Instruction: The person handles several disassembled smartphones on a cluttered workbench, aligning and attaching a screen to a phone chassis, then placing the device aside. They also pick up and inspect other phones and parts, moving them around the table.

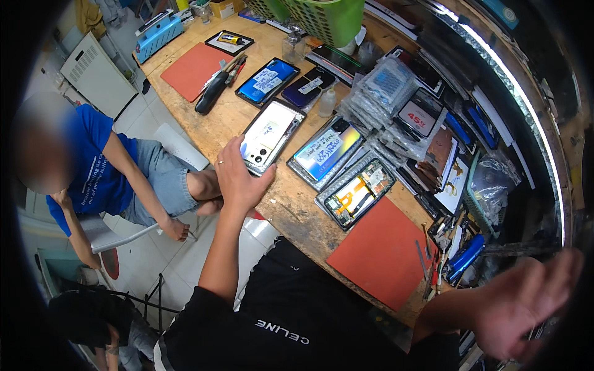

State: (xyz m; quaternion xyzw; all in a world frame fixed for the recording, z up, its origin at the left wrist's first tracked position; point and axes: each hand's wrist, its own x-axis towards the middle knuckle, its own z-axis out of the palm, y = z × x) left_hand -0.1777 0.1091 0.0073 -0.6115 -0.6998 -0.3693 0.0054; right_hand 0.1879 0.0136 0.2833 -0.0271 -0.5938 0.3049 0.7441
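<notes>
My left hand [238, 179] grips a white-backed phone [267, 130] in a dark tray at the bench's front edge. My right hand [520, 300] is raised at the lower right, blurred, with its fingers apart and nothing visible in them. Right of the white phone lie a shiny blue-silver phone [327, 150] and an opened phone [356, 193] with an orange flex cable. A red mat [380, 256] lies below them, with thin tools along its right side. Behind the white phone are a blue phone [263, 83] and a dark purple phone [303, 93].
The wooden bench [284, 216] carries bagged parts [387, 86], a small bottle [328, 102], a second red mat [189, 68], pliers [213, 93] and a green basket [331, 18]. A seated person in blue [93, 167] is at the left; another in black [93, 315] is at the lower left.
</notes>
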